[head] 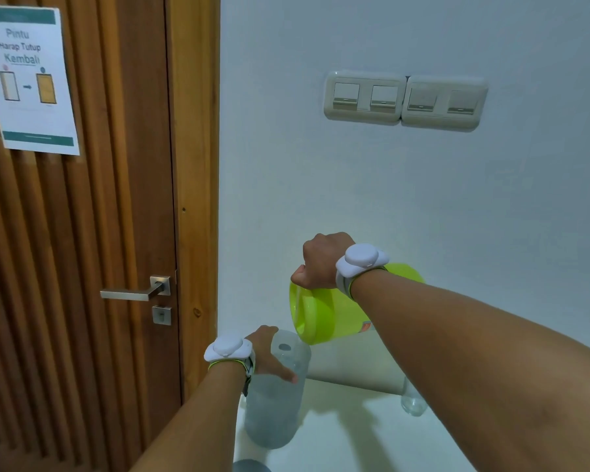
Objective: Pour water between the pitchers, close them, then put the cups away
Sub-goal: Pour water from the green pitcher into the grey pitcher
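My right hand [321, 264] grips the handle of a lime-green pitcher [324, 311], held up in the air and tipped to the left, its mouth over a clear pitcher [276, 403]. The clear pitcher stands on the white table [355, 434] and holds water. My left hand [269, 356] holds it near the top, thumb along its side. A clear glass cup [413, 403] stands on the table to the right, partly hidden behind my right forearm.
A wooden door with a metal lever handle [133, 291] stands just left of the table. The white wall behind carries a row of light switches [406, 100]. A grey rounded object [251, 466] peeks in at the bottom edge.
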